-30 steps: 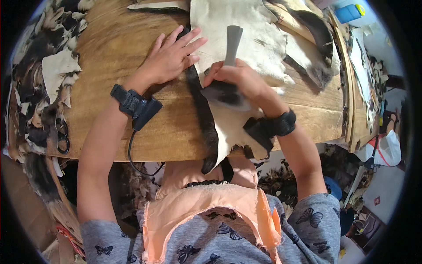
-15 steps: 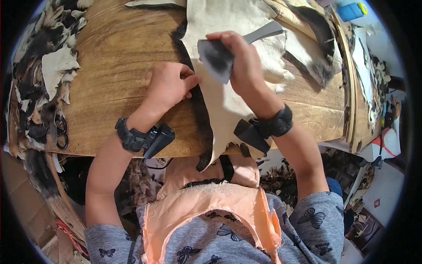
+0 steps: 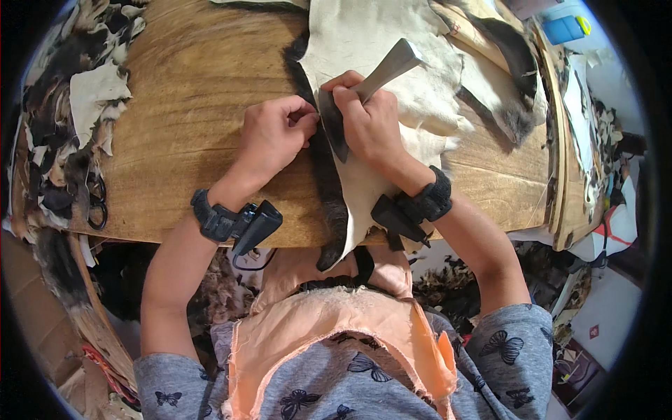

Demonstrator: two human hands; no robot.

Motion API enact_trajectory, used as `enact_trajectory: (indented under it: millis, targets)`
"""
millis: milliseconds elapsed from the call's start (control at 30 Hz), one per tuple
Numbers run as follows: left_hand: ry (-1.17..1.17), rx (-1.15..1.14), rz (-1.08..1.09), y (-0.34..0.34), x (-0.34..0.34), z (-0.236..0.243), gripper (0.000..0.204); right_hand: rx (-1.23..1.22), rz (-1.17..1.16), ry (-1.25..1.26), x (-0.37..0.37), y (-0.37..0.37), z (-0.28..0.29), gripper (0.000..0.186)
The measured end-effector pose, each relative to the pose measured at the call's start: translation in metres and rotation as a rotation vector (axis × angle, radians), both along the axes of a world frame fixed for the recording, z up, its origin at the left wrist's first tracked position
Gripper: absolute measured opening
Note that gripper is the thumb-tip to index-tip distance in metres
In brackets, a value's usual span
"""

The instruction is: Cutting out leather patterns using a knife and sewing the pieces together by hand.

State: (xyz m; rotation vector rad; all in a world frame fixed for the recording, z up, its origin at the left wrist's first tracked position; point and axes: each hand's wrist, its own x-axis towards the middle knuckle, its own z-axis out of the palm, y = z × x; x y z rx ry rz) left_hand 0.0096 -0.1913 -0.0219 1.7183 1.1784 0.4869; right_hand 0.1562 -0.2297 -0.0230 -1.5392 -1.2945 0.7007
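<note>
A cream-coloured fur pelt [image 3: 381, 31] lies skin side up, and its dark fur fringe [image 3: 326, 183] shows along the left edge. Its narrow lower end hangs slightly over the table's near edge. My left hand [image 3: 271, 136] pinches the pelt's left edge between thumb and fingers. In my right hand [image 3: 371, 124] is a broad-bladed metal knife [image 3: 388, 68], its grey handle pointing up to the right. The blade rests against the skin near that left edge, just right of my left fingertips. My fingers cover part of the blade.
The pelt lies on a wooden table [image 3: 189, 112]. Fur scraps [image 3: 52, 133] heap at the left, beside black-handled scissors [image 3: 98, 203]. Another dark-furred pelt piece [image 3: 514, 115] lies at the right, near a wooden strip [image 3: 558, 175]. A blue container with a yellow part [image 3: 565, 29] stands at far right.
My right hand has brought the knife down and left onto the pelt's edge, and the blade has turned from broadside to steeply tilted. My left hand keeps its pinch in nearly the same place.
</note>
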Motion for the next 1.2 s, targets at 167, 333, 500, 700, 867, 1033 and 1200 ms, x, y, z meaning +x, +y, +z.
enact_trajectory:
  millis: [167,333,500,700,867,1033,1200]
  targets:
    - [-0.019,-0.091,0.016,0.001,0.003,-0.003,0.012,-0.039,-0.005,-0.070,-0.001,-0.005,0.002,0.019]
    - [-0.218,-0.153,0.094,0.005,0.001,-0.021,0.012,-0.003,0.069,-0.184,-0.004,-0.010,0.002,0.015]
    - [-0.378,-0.285,0.078,0.005,-0.001,-0.016,0.010,-0.043,0.027,-0.265,-0.004,0.004,0.007,0.014]
    - [-0.416,-0.314,-0.001,0.016,-0.005,-0.011,0.011,0.012,0.129,-0.322,0.005,0.027,0.006,0.015]
    - [-0.117,-0.111,-0.087,0.019,-0.003,-0.006,0.020,0.002,0.095,-0.215,0.003,0.026,0.004,0.019]
    - [0.366,0.184,-0.127,0.012,0.009,0.012,0.027,-0.028,0.089,-0.185,0.002,0.025,0.005,0.023]
    - [0.293,0.227,-0.210,0.019,0.008,0.001,0.026,-0.020,0.102,-0.160,0.002,0.025,0.006,0.014]
